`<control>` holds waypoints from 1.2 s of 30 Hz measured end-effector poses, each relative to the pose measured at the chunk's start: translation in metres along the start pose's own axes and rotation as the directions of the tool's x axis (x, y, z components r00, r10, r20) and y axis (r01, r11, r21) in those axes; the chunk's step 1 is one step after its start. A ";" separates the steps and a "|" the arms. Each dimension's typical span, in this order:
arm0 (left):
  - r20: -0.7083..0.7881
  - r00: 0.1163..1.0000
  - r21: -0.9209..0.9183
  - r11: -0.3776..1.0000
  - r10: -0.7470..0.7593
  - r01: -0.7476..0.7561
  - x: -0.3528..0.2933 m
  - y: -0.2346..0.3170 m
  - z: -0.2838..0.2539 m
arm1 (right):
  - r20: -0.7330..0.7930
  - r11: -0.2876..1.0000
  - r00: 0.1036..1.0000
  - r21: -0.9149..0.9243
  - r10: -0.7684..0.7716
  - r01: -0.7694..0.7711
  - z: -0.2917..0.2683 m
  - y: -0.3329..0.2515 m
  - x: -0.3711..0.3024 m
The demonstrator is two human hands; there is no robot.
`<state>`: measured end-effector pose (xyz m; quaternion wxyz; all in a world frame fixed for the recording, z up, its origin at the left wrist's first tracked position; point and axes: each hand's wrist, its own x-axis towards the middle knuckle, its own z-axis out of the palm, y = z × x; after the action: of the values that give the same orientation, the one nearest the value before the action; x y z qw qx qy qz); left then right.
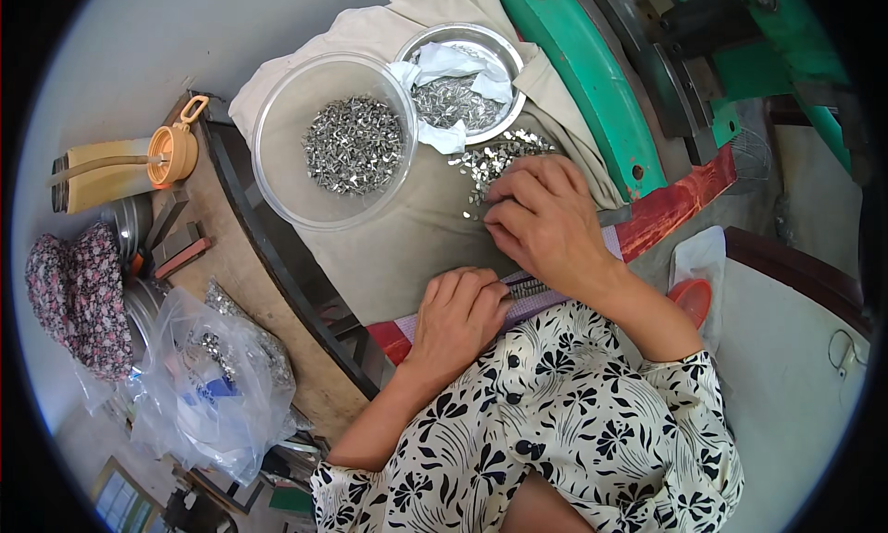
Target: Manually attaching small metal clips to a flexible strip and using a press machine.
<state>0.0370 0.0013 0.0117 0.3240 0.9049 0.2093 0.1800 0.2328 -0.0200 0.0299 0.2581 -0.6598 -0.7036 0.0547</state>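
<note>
On the cloth-covered bench, my left hand (pixel 454 318) rests with its fingers bent and close together, their tips at the left end of a narrow, ridged metal strip (pixel 529 288). My right hand (pixel 552 220) is over the cloth just beyond the strip, thumb and fingers drawn together; anything between them is too small to see. Beside its knuckles lies a loose pile of small, shiny metal pieces (pixel 490 168). A clear round tub (pixel 268 168) of small metal parts stands to the left. Behind the pile, a steel bowl (pixel 514 117) holds thin metal pieces and crumpled white wrapping.
A green machine (pixel 592 80) borders the bench at right, above a worn red edge (pixel 680 205). At left, a side table (pixel 305 385) carries a yellow bottle (pixel 106 174), a clear plastic bag (pixel 208 385) and a flowered cloth (pixel 79 297). A red round object (pixel 690 300) sits right of my forearm.
</note>
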 end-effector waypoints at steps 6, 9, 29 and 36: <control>0.022 1.000 -0.047 0.999 0.019 -0.018 -0.003 -0.006 -0.002 | -0.073 0.996 0.996 0.082 0.050 -0.044 -0.029 -0.004 -0.040; 0.018 1.000 -0.060 0.998 0.016 -0.015 -0.002 -0.005 -0.002 | -0.013 0.999 0.999 0.011 0.048 -0.048 -0.028 -0.008 -0.072; 0.060 0.998 -0.034 0.999 0.000 0.002 0.003 0.000 -0.004 | -0.016 0.998 0.998 0.032 -0.053 0.054 0.012 0.007 0.011; 0.063 0.998 0.019 1.000 -0.006 0.004 -0.004 -0.005 -0.007 | -0.060 0.985 0.998 0.169 0.034 -0.023 -0.010 0.002 -0.022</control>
<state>0.0292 0.0065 0.0128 0.3225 0.9125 0.2029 0.1488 0.2386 -0.0437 0.0318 0.3339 -0.6471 -0.6785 0.0968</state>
